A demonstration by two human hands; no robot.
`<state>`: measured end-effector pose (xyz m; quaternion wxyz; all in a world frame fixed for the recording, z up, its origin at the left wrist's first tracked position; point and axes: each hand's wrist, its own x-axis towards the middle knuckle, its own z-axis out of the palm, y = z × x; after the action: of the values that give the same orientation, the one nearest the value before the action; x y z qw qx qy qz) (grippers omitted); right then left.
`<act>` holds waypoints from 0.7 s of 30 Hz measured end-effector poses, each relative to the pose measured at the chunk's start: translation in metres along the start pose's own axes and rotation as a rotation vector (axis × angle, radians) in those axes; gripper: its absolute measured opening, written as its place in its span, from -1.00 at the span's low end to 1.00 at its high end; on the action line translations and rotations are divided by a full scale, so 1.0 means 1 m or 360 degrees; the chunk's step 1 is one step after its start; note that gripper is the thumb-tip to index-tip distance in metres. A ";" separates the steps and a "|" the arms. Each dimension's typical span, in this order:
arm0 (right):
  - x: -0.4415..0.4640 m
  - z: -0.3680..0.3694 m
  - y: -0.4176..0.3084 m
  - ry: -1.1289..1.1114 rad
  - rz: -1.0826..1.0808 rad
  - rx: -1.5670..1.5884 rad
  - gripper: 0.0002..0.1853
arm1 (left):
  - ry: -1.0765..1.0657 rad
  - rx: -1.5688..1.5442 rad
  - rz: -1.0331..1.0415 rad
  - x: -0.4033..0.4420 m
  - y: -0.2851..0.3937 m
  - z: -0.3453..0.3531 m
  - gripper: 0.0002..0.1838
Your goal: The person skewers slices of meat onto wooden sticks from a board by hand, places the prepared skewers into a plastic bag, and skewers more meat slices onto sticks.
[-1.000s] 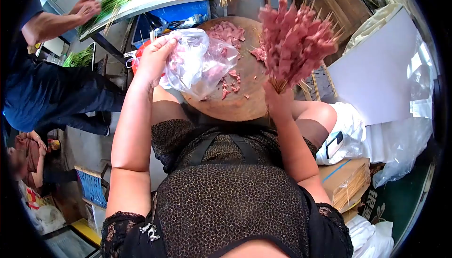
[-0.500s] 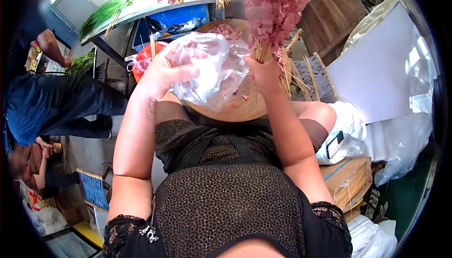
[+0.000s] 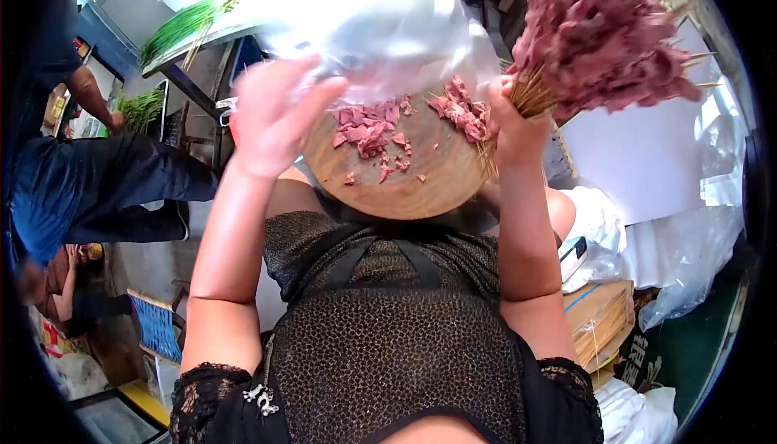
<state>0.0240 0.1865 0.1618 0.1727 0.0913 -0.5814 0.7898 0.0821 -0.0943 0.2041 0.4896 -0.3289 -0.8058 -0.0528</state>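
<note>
In my right hand (image 3: 518, 124) is a thick bunch of meat skewers (image 3: 603, 39), gripped by the bare sticks, with the raw pink meat fanned up and out to the right. A clear plastic bag (image 3: 388, 31) billows wide between my hands. My left hand (image 3: 279, 116), smeared by motion, is closed on the bag's left side, though its fingertips are partly lost in glare. Below the bag, a round wooden board (image 3: 405, 189) sits by my lap. Cut meat pieces (image 3: 368, 130) lie on it, and another clump of meat (image 3: 461, 112) rests near its right edge.
A white table (image 3: 235, 27) with green vegetables (image 3: 180, 35) stands at the back left. Another person (image 3: 113, 173) stands on the left beside more greens (image 3: 142, 112). To the right are a white panel (image 3: 639, 152), a phone (image 3: 573, 258) and a cardboard box (image 3: 603, 314).
The bunch of skewers has moved right and tipped outward in my right hand. The crumpled bag has spread open and risen, uncovering meat on the board.
</note>
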 end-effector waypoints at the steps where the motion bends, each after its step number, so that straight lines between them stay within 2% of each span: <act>1: 0.000 -0.013 0.018 -0.0027 -0.0045 -0.0101 -0.92 | -0.0357 0.0123 -0.0147 -0.026 -0.008 0.020 -0.69; 2: -0.005 -0.022 0.028 -0.0024 -0.0036 -0.0102 -0.92 | -0.0724 0.0232 -0.0301 -0.058 -0.018 0.044 -0.69; 3: -0.008 -0.030 0.036 -0.0012 0.0072 -0.0179 -0.92 | -0.0731 0.0225 -0.0305 -0.072 -0.023 0.053 -0.69; 5: -0.011 -0.042 0.040 -0.0026 0.0271 -0.0323 -0.87 | -0.0542 -0.0511 -0.1180 -0.088 -0.028 0.065 -0.67; 8: -0.008 -0.061 0.052 0.0150 0.0196 -0.0493 -0.83 | -0.0558 -0.0490 -0.1176 -0.047 -0.036 0.054 -0.74; 10: -0.009 -0.063 0.041 0.0183 0.0209 -0.0396 -0.78 | -0.0564 -0.0314 -0.1272 -0.020 -0.040 0.048 -0.79; 12: -0.021 -0.071 0.027 0.0202 0.0313 -0.0488 -0.82 | -0.0587 -0.0243 -0.1151 0.002 -0.042 0.048 -0.79; 13: -0.027 -0.073 0.012 0.0130 0.0576 -0.0717 -0.82 | -0.0543 -0.0304 -0.1059 0.007 -0.042 0.051 -0.79; 14: -0.038 -0.076 0.013 0.0136 0.0573 -0.0719 -0.82 | -0.0540 -0.0310 -0.1055 0.015 -0.040 0.054 -0.79; 16: -0.068 -0.084 0.027 -0.0075 -0.0332 -0.1498 -0.81 | -0.0661 -0.0364 -0.1058 0.032 -0.032 0.057 -0.75; 18: -0.099 -0.100 0.048 -0.0362 -0.0236 -0.1392 -0.69 | -0.0638 -0.0341 -0.1015 0.041 -0.030 0.061 -0.73; 20: -0.114 -0.083 0.046 -0.0447 -0.0660 -0.1286 -0.76 | -0.0649 -0.0480 -0.1022 0.047 -0.028 0.062 -0.74; 21: -0.119 -0.084 0.047 -0.0580 -0.0489 -0.1249 -0.77 | -0.0691 -0.0515 -0.1069 0.051 -0.029 0.062 -0.75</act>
<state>0.1207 0.2344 0.0529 0.2043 0.2417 -0.8371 0.4463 0.0032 -0.0673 0.2207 0.2063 -0.1243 -0.9338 -0.2645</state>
